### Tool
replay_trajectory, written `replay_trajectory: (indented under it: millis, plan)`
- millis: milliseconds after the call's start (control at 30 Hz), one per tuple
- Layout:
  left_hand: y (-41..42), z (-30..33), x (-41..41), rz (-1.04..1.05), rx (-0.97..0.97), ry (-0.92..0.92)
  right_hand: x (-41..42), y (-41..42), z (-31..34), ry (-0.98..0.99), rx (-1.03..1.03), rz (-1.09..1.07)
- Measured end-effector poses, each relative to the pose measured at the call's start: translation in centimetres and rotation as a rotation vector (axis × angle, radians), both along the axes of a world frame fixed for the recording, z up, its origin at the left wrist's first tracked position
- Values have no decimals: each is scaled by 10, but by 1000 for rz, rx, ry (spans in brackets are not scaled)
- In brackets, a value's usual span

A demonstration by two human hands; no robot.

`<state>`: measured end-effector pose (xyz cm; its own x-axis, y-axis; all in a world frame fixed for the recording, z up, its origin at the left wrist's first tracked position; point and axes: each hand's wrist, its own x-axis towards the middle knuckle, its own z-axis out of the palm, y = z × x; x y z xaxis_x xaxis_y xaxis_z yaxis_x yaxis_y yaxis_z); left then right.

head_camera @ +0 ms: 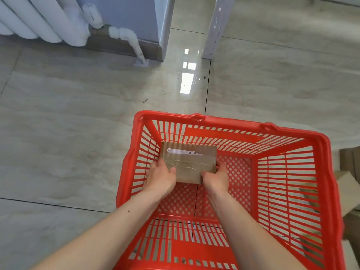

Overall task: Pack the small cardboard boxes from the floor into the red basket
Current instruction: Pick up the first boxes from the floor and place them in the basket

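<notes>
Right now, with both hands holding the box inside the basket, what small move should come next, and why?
Probably lower the taped brown cardboard box to the far left corner of the red plastic basket and let go. The left hand and right hand grip its near corners, and the basket's lattice bottom looks otherwise bare.

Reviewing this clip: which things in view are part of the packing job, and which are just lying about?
Part of the job:
- red basket
- taped cardboard box, held inside the basket
- left hand and right hand, holding the box's sides
- more cardboard boxes outside the basket's right wall

Just there:
- white radiator
- radiator pipe
- tiled floor
</notes>
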<state>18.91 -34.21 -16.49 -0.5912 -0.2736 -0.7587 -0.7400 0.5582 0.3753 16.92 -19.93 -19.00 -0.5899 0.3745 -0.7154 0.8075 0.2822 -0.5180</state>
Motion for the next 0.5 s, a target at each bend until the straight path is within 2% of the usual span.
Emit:
replay_trajectory:
  millis: [100, 233, 500]
  plan:
    - [5, 2, 2, -7, -6, -14, 1, -2, -1, 0, 47, 32]
    - [0, 18, 4, 12, 12, -5, 6, 0, 17, 15, -12, 52]
    - [10, 128, 16, 13, 101, 40, 30, 15, 122, -8, 9, -91]
